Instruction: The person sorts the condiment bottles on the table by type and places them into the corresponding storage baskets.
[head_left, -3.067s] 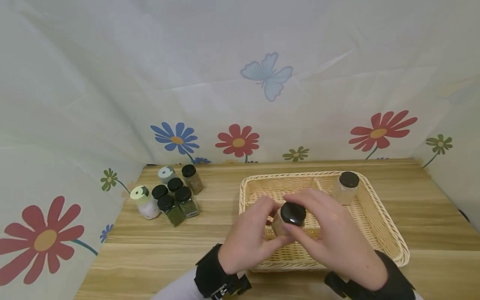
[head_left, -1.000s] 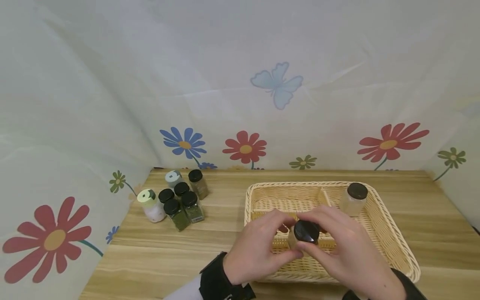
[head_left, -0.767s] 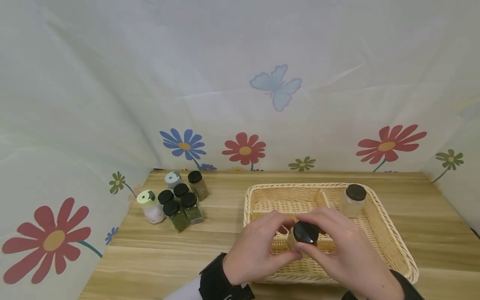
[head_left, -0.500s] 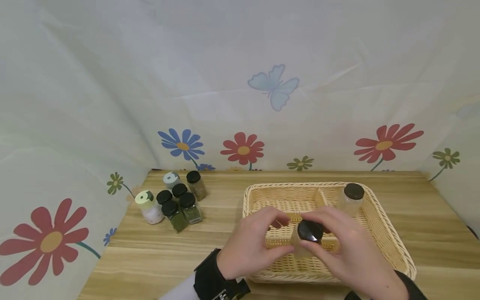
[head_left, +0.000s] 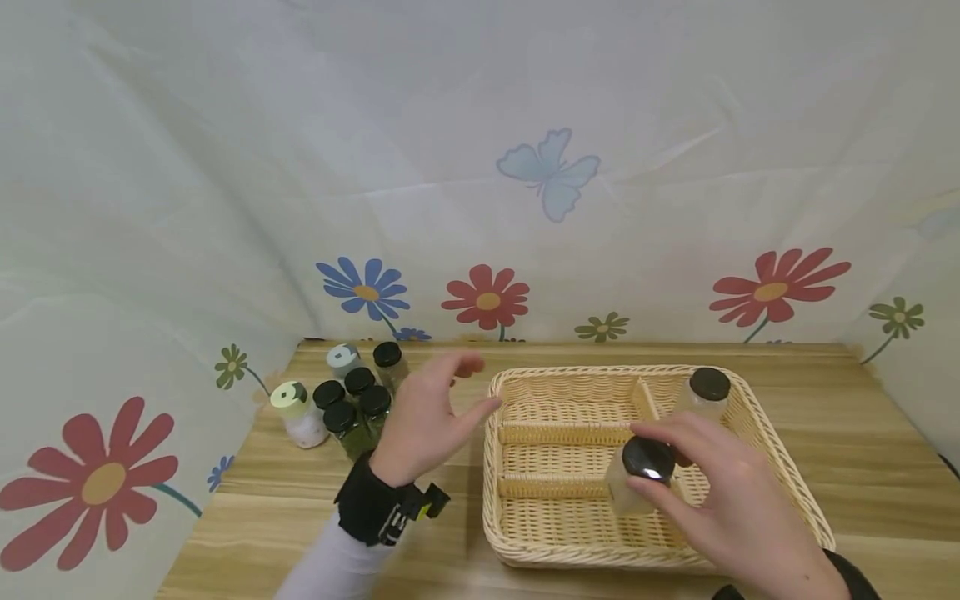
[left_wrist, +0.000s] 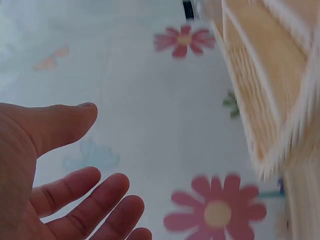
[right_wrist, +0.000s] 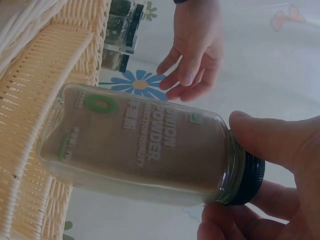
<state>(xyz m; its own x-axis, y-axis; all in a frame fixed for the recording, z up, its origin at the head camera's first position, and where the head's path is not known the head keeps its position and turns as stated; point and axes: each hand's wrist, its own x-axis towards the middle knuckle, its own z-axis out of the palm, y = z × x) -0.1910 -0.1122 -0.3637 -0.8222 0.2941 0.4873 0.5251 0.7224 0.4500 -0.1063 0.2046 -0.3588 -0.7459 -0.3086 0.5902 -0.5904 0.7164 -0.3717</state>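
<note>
My right hand pinches the black lid of a clear glass spice jar between thumb and fingers, above the wicker basket. Its label reads "onion powder" in the right wrist view, where the jar is full of tan powder. My left hand holds nothing. It hovers left of the basket, near the group of spice jars, with the thumb spread from loosely bent fingers, as the left wrist view also shows of the hand. A second black-lidded jar stands in the basket's back right part.
Left on the wooden table stand several black-lidded jars, a shaker with a pale yellow cap and one with a pale blue cap. Wicker dividers split the basket. A flower-printed cloth hangs behind.
My left hand has let go of the jar and moved left, out of the basket. The right hand has carried the jar slightly to the right.
</note>
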